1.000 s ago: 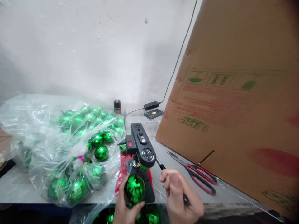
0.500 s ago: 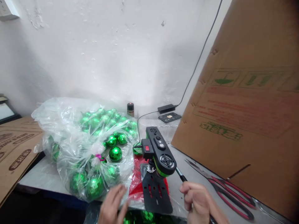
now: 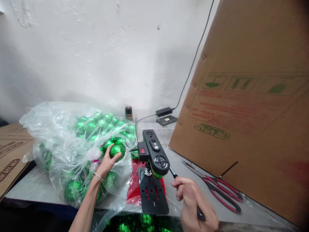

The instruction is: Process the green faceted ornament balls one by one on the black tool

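Note:
My left hand (image 3: 109,159) reaches to the mouth of a clear plastic bag (image 3: 55,129), its fingers and thumb around a shiny green faceted ball (image 3: 117,151). More green balls fill the bag, which has a pink tie. In my right hand (image 3: 194,203) is a slim tool (image 3: 173,171) with a black handle and a metal shaft; its tip is hidden behind a black device. This device (image 3: 155,148), with round grilles and a red switch, stands on a slotted black plate (image 3: 154,195) between my hands.
Red-handled scissors (image 3: 222,193) lie at the right, before a large cardboard box (image 3: 241,96). A power adapter (image 3: 164,111), a phone-like black item (image 3: 166,120) and a small dark bottle (image 3: 128,112) sit by the wall. More green balls (image 3: 146,222) lie below the table edge; another carton (image 3: 13,154) is left.
My left hand has moved up and forward from the table edge and closed around a green ball in the bag. My right hand keeps its tool. The view has shifted slightly right.

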Demonstrator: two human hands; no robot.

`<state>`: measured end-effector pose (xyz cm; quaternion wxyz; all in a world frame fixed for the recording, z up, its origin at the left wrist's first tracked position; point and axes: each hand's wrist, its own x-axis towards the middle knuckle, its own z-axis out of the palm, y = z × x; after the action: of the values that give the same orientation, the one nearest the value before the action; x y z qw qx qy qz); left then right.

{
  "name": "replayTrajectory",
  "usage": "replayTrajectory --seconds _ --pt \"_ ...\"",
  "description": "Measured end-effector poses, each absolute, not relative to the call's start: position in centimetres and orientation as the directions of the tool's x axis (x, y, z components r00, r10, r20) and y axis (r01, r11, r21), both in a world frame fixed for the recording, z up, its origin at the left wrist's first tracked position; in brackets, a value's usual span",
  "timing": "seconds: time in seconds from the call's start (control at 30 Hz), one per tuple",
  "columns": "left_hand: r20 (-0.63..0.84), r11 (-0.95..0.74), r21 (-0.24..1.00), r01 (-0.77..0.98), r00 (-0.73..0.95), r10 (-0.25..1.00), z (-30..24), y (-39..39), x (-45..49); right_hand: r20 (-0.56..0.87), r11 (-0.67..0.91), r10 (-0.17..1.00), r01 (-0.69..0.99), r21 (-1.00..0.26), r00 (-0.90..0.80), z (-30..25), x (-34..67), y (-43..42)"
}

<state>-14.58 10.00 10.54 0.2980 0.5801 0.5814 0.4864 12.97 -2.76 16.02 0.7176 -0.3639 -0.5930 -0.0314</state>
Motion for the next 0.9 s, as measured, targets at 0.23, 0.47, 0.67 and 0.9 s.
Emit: replayTrajectory --seconds 0.23,0.47,0.67,0.9 --pt "-0.143 0.13 0.987 -0.094 -0.143 0.979 8.7 2.8 -10.7 0.83 0.714 0.474 0.423 -0.557 0.293 17.7 12.6 -2.5" --pt "0.031 -0.013 0.966 0.257 -0.068 0.997 2.8 0.2 -4.7 0.831 0.72 0.504 0.417 -0.555 0.236 18.0 12.9 -2.8" --pt "0.203 -0.213 0.875 0.434 0.071 0.977 1.6 0.5 -3.9 0.842 0.732 0.49 0.418 -0.537 0.223 18.0 13.0 -2.9" --pt "0.275 -0.278 0.787 0.551 0.091 0.957 1.1 0.5 -3.6 0.829 0.713 0.522 0.431 -0.554 0.202 18.1 13.1 -3.4"
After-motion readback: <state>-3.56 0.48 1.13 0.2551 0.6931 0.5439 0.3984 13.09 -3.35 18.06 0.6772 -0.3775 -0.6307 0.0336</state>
